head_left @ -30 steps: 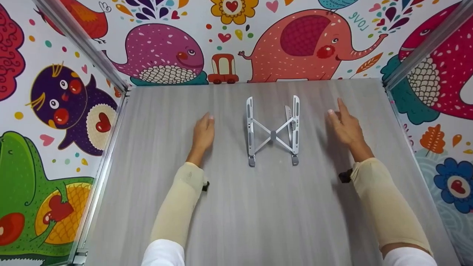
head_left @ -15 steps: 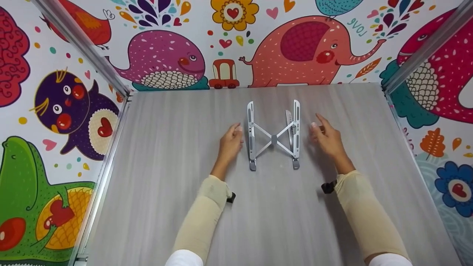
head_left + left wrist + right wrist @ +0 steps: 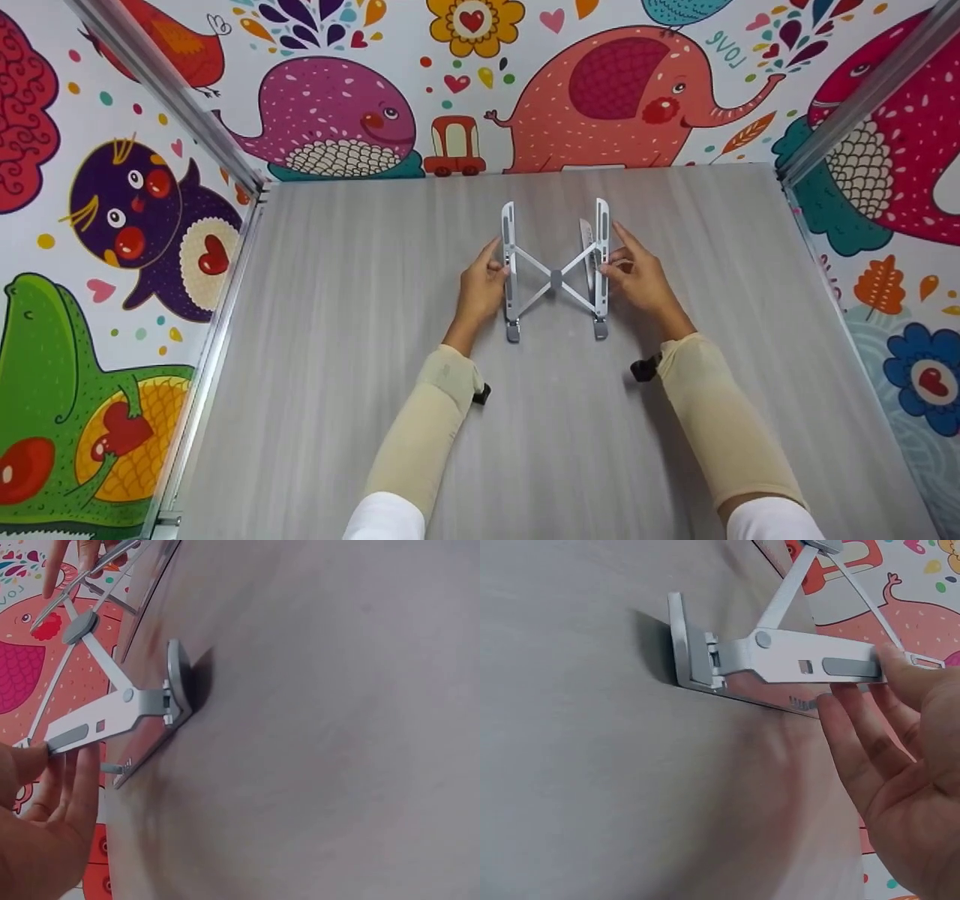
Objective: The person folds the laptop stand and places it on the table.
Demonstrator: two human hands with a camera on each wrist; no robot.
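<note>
A silver folding laptop stand point(image 3: 556, 280) stands unfolded on the grey wood-grain table, its two side arms joined by an X-shaped brace with a grey hub. On its left side arm, my left hand point(image 3: 481, 289) has the thumb on top and fingers beneath; the left wrist view shows this hand point(image 3: 52, 817) pinching the arm point(image 3: 97, 720) behind its hinged front foot. My right hand point(image 3: 641, 279) pinches the opposite side arm. Seen from the right wrist, that hand point(image 3: 907, 742) has its thumb over the arm's grey pad point(image 3: 850, 667) and its fingertips underneath.
Cartoon-printed walls point(image 3: 465, 90) rise behind and on both sides of the table point(image 3: 555, 435). Metal rails point(image 3: 217, 300) run along the side edges. Each wrist wears a beige sleeve point(image 3: 409, 427) with a small black camera point(image 3: 645, 369).
Both hands have come inward from either side to the laptop stand and now pinch its side arms. The stand itself stays in place.
</note>
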